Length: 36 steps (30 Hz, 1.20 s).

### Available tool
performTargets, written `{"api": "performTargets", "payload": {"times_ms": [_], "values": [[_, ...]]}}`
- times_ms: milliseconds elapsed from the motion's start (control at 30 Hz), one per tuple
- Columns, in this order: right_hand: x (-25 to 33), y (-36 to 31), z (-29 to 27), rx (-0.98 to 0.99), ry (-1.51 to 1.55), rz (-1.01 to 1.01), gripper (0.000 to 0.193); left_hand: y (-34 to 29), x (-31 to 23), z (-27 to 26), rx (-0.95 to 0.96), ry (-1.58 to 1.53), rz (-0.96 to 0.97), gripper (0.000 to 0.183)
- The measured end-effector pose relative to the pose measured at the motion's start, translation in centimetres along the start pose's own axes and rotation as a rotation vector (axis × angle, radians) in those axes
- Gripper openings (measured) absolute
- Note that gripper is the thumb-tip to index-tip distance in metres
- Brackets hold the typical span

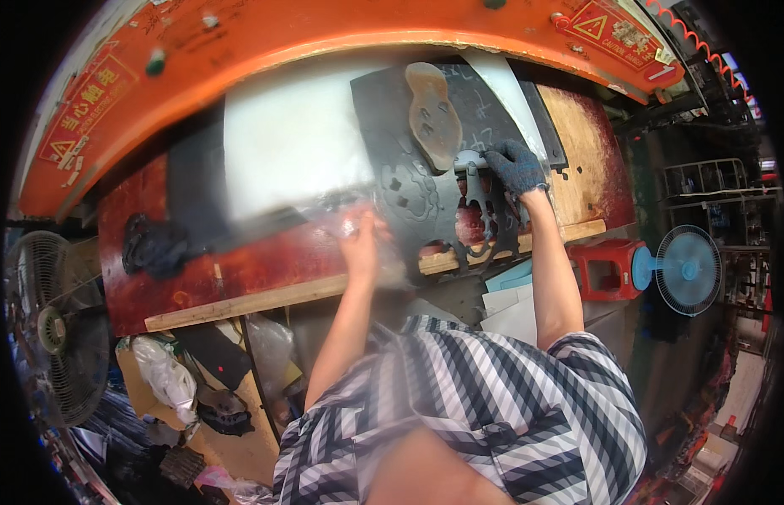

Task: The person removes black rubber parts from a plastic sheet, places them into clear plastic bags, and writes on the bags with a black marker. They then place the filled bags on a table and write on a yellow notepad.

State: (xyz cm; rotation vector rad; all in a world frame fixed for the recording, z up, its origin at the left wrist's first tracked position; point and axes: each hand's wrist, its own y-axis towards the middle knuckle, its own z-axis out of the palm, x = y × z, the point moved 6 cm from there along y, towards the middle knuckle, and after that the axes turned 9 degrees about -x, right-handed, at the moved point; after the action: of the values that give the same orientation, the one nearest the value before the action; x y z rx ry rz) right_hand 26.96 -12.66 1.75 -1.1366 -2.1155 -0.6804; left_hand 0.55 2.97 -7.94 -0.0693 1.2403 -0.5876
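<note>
My bare left hand [361, 242] is at the table's near side, blurred by motion, its fingers closed on a clear plastic sheet [390, 259]. A dark knitted glove covers my right hand [517, 168], whose curled fingers meet a small pale rounded piece [470, 158]; what exactly they grip is unclear. Just left of that hand, a tan sole-shaped piece [434, 118] with small holes lies on a black sheet [377, 114]. Sole-shaped outlines mark the sheet's nearer part, and cut-out gaps [469, 223] there show the red surface beneath.
A white sheet [282, 143] lies left of the black one on the red worktable [266, 261]. An orange machine beam [341, 25] spans the far side. Dark scraps [152, 244] sit at left. A red stool [607, 269] and blue fan [688, 269] stand right; another fan [55, 328] is left.
</note>
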Motion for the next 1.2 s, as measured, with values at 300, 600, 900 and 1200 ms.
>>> {"api": "performTargets", "payload": {"times_ms": [300,600,900,1200], "values": [[5.1,-4.0,1.6,-0.090,-0.130,-0.216,0.037,0.5,1.7,-0.7,0.109,0.360,-0.071,0.038],[8.7,-4.4,5.0,-0.377,-0.409,-0.446,0.055,1.1,-2.7,4.2,0.307,0.388,0.369,0.025],[8.3,-0.1,7.2,-0.353,-0.317,-0.205,0.056,7.7,-7.7,6.6,0.078,0.681,0.521,0.023],[4.4,-0.1,8.3,-0.577,-0.126,-0.193,0.030,-3.1,-10.7,-5.8,0.067,1.054,0.990,0.024]]}}
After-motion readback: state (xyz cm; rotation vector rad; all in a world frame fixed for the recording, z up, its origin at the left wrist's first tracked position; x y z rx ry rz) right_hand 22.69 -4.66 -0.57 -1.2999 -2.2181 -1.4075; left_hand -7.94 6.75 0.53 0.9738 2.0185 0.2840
